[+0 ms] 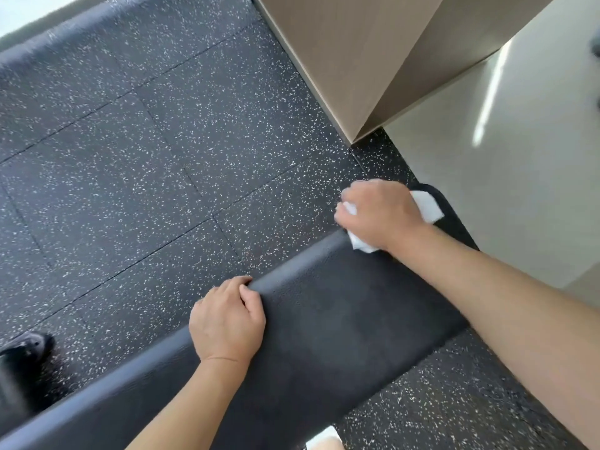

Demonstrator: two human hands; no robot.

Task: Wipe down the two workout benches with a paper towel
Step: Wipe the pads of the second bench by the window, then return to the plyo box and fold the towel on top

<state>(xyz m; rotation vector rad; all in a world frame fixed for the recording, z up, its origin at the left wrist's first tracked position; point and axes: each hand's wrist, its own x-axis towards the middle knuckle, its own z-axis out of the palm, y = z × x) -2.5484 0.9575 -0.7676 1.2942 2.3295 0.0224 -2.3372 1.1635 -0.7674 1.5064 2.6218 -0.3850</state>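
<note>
Head camera looked down at a black padded bench (324, 319) that ran across the picture from the lower left to the upper right, above a dark speckled rubber floor (162, 141). The right hand (380, 212) was at the far end of the bench, near its rounded corner. Its fingers were curled over a white paper towel (428, 206) and they held it against the pad. The towel was crumpled under the palm, so most of it was hidden. One piece came out on the right side of the hand, past the knuckles, and a smaller piece showed below the hand, close to the wrist. A little white also appeared between the fingers on the left side.

The left hand (227, 319) was nearer to the camera, well apart from the right one. It gripped the left edge of the bench, with the fingers bent over the rounded side and the thumb on top of the pad.

A beige wall corner (357, 60) stood beyond the bench end, and a pale floor (519, 157) lay to the right of it. A dark object (26, 349) was at the left border, too blurred to name.
</note>
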